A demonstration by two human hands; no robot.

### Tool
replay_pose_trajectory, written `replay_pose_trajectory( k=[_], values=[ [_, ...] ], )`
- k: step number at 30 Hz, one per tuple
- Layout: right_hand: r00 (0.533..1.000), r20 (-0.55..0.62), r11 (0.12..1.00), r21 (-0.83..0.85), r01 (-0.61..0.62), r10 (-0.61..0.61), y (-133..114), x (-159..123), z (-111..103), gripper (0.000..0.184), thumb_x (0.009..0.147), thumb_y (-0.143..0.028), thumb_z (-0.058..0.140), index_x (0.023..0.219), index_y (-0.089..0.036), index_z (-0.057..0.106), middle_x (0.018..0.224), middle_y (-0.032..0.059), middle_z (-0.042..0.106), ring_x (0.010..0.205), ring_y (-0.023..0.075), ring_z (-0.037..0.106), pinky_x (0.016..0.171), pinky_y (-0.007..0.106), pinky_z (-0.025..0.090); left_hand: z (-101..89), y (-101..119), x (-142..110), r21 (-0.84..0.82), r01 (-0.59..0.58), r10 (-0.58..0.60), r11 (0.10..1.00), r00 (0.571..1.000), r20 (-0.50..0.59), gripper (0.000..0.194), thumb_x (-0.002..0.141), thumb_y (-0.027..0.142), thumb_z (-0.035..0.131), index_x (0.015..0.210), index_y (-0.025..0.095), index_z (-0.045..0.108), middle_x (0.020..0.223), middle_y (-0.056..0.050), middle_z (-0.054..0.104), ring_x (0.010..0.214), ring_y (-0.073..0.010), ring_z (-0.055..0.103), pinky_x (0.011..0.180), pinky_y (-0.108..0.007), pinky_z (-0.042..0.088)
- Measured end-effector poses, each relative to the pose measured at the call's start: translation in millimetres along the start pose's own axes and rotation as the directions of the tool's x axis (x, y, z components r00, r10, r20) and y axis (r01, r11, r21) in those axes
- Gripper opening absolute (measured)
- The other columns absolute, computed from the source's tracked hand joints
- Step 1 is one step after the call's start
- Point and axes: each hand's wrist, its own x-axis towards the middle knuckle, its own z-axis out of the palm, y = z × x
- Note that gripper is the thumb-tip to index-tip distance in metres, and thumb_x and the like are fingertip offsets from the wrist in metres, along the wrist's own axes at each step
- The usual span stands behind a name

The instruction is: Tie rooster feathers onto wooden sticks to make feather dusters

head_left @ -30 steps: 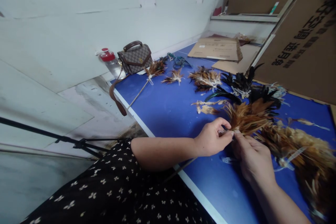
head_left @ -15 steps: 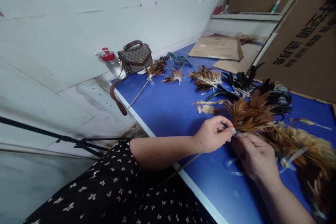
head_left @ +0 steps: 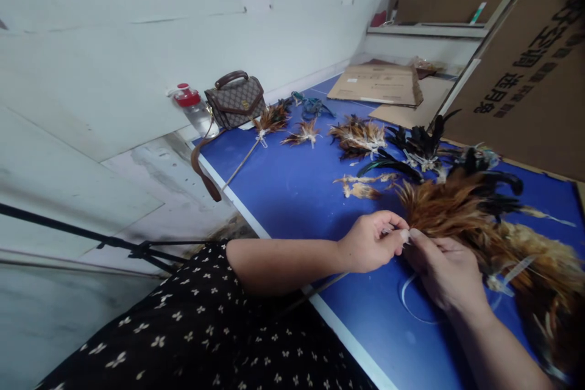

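My left hand (head_left: pixel 372 242) is closed around a thin stick (head_left: pixel 325 286), whose lower end runs down past the table edge. At its upper end spreads a bunch of brown feathers (head_left: pixel 445 201), just beyond my fingers. The fingers of my right hand (head_left: pixel 448 271) pinch a clear plastic strip (head_left: pixel 404 297) at the base of the feathers, close against my left thumb. The strip's loose part curls over the table below. My fingers hide the exact spot where strip and stick meet.
On the blue table (head_left: pixel 283 195) lie black feathers (head_left: pixel 423 146), tan feather bundles (head_left: pixel 534 244) and a finished-looking feather stick (head_left: pixel 242 164). A handbag (head_left: pixel 235 100) and a red-capped bottle (head_left: pixel 194 109) stand by the wall. Cardboard (head_left: pixel 375 82) lies at the back; a cardboard panel (head_left: pixel 525 73) rises at right.
The brown feather bunch has tilted lower and to the right. Both hands have shifted slightly, their fingertips closer together, and the loose strip's loop has changed shape.
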Motion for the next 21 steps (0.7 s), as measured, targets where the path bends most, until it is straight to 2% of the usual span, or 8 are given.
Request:
replay_pose_trajectory(
  k=[2,5,8,12,15,18,21],
  values=[
    [1.0,-0.004,1.0,0.005,-0.001,0.001,-1,0,1,0.067,0.086,-0.071,0.096,0.058,-0.021,0.061,0.054,-0.0022,0.044,0.05,0.0095,0.033,0.044,0.027,0.024,-1.1,-2,1,0.015,-0.027,0.027,1.0,1.0,-0.001,0.045,0.089,0.052,0.089,0.106,0.019,0.063,0.072,0.004,0.064,0.059,-0.0078,0.054,0.058,-0.024,0.043],
    [0.998,0.061,0.998,0.059,-0.003,-0.001,-4,-1,2,0.061,0.084,-0.069,0.098,0.064,-0.02,0.068,0.056,-0.0024,0.045,0.052,0.0096,0.034,0.045,0.026,0.026,-2.8,-3,1,0.03,-0.06,0.061,0.998,0.998,-0.001,0.046,0.09,0.054,0.088,0.107,0.02,0.062,0.074,0.004,0.064,0.06,-0.0083,0.054,0.059,-0.023,0.044],
    [0.995,0.101,0.989,0.144,-0.038,0.023,-8,-1,3,0.055,0.074,-0.066,0.106,0.071,-0.018,0.077,0.058,-0.0026,0.047,0.052,0.0095,0.035,0.045,0.025,0.029,-1.8,-2,1,0.053,-0.08,0.08,0.995,0.997,0.006,0.046,0.089,0.051,0.09,0.107,0.02,0.062,0.074,0.004,0.064,0.062,-0.0085,0.055,0.059,-0.023,0.044],
    [0.995,0.066,0.975,0.206,-0.085,0.073,-9,0,7,0.057,0.066,-0.065,0.11,0.071,-0.02,0.075,0.059,-0.0035,0.047,0.051,0.0089,0.036,0.044,0.024,0.032,2.1,-3,1,0.089,-0.101,0.105,0.991,0.994,-0.036,0.044,0.085,0.04,0.094,0.106,0.02,0.062,0.078,0.005,0.064,0.064,-0.0074,0.055,0.061,-0.023,0.043],
    [0.995,0.075,0.969,0.236,-0.078,0.062,-10,-1,10,0.059,0.068,-0.066,0.109,0.072,-0.021,0.071,0.06,-0.0045,0.045,0.05,0.0086,0.036,0.044,0.023,0.032,2.8,-5,3,0.135,-0.117,0.129,0.984,0.988,-0.086,0.04,0.084,0.035,0.094,0.103,0.02,0.062,0.077,0.005,0.064,0.063,-0.0075,0.054,0.059,-0.023,0.041],
    [0.992,0.125,0.961,0.27,-0.065,0.032,-11,-2,12,0.061,0.079,-0.067,0.102,0.068,-0.022,0.062,0.058,-0.0066,0.037,0.05,0.0085,0.032,0.044,0.023,0.03,1.0,-6,4,0.195,-0.126,0.149,0.973,0.983,-0.109,0.029,0.089,0.031,0.087,0.102,0.02,0.064,0.074,0.005,0.062,0.059,-0.0071,0.05,0.057,-0.023,0.039],
    [0.989,0.15,0.968,0.248,-0.049,0.012,-13,-4,14,0.064,0.085,-0.065,0.098,0.065,-0.023,0.054,0.059,-0.0063,0.036,0.051,0.0092,0.031,0.045,0.023,0.031,-1.1,-3,4,0.265,-0.123,0.162,0.956,0.978,-0.132,0.024,0.089,0.03,0.083,0.099,0.02,0.063,0.071,0.006,0.06,0.058,-0.0073,0.048,0.057,-0.023,0.038]
  ],
)
